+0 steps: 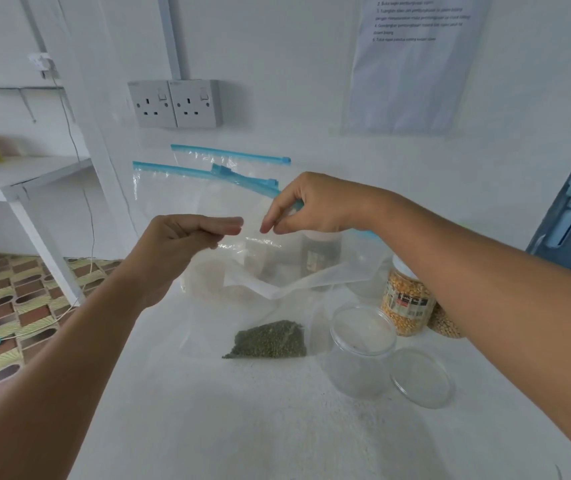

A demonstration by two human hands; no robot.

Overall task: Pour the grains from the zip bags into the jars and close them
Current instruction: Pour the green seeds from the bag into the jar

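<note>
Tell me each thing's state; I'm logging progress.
left hand: pinching held zip bag
right hand: pinching held zip bag
held zip bag: raised, nearly empty
green grain bag: lying flat
empty jar: open
lid: off, beside jar
corn jar: filled, capped

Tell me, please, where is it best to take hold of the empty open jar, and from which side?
Take the empty jar around its round wall, below the open rim, coming from the right. It stands upright, its lid lies off beside it, and the bag of green grains crowds its left.
</note>
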